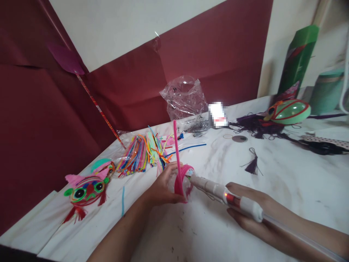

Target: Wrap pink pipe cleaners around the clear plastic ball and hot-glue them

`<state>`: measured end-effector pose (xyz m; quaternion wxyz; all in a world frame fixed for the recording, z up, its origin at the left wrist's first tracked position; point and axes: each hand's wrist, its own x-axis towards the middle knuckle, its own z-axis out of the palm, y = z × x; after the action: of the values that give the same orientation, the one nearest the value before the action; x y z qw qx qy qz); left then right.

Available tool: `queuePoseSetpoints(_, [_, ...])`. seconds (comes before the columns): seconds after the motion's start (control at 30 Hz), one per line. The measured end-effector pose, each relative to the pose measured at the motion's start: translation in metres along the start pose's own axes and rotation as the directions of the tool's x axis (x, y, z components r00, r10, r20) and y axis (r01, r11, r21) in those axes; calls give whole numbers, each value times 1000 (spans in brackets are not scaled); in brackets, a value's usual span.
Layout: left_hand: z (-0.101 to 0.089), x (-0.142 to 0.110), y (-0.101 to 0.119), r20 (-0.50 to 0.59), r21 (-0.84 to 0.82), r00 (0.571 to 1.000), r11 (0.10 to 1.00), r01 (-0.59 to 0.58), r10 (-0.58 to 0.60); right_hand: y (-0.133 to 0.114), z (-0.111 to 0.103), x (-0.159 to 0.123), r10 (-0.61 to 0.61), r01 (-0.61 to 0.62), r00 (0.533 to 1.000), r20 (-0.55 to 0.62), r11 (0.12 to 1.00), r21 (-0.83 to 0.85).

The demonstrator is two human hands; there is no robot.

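Note:
My left hand (167,183) is closed around a clear, rounded plastic piece (172,182) partly wrapped in pink pipe cleaner (180,182). One end of the pipe cleaner sticks straight up above the fingers. My right hand (242,203) grips a white hot glue gun (215,189) with a lit orange light and a long clear glue stick (289,225) running out of its back. The gun's nozzle points left and meets, or nearly meets, the pink winding; exact contact is hard to tell.
Colourful pipe cleaners (136,154) lie behind my left hand, near a finished animal-face ornament (88,191). A crumpled clear bag (188,98) stands at the back. A dark tassel (252,163) lies at right, before a green balloon-like ornament (291,112) and a green box (298,60).

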<state>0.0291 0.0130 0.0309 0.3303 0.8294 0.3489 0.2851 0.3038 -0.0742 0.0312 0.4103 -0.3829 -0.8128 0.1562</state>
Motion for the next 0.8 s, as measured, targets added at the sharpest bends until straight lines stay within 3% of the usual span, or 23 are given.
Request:
queuePoseSetpoints(0.23, [0, 1, -2, 2, -13, 1000, 1000, 11, -11, -8, 0, 2, -25, 23, 999, 46, 998, 51])
queuePoseSetpoints(0.5, [1, 1, 0, 4, -7, 1000, 1000, -26, 26, -6, -3, -2, 218, -230, 969, 113, 967, 112])
queuePoseSetpoints(0.63, [0, 1, -2, 7, -5, 1000, 1000, -30, 30, -5, -5, -1, 239, -265, 950, 202, 958, 109])
queuePoseSetpoints(0.8, [0, 1, -3, 3, 6, 999, 999, -41, 41, -2, -5, 0, 221, -243, 961, 164, 962, 128])
